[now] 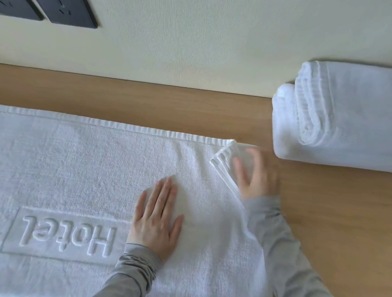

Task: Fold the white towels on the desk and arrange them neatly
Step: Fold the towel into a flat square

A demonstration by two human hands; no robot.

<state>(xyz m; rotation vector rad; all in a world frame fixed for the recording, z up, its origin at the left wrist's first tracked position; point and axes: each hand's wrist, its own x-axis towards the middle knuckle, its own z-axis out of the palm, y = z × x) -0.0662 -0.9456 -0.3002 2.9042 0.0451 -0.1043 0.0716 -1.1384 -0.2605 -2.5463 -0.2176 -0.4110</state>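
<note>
One white towel (87, 165) lies spread flat on the wooden desk (322, 223), its long axis running left to right along the wall. Nearly all of its cloth stretches away to the left of my two hands. A stack of folded towels (351, 115) sits beyond my right hand and to its right, against the wall, with bare wood between it and the spread towel. Embossed "Hotel" lettering (68, 234) lies left of my left wrist, upside down to me.

My left hand (157, 219) presses palm-down on the towel, fingers straight and close together, pointing toward the wall. My right hand (257, 174) is at the towel's right end, just right of the left hand and farther out. It is over the far corner (224, 159), which is turned back onto the cloth and shows its ribbed hem. Motion blur hides those fingers, so I cannot tell whether they pinch the corner or only lie on it.

As I judge it, the coming fold carries this right end leftward along the long axis. The right hand is the nearer one for that, while the left pins the cloth.
</note>
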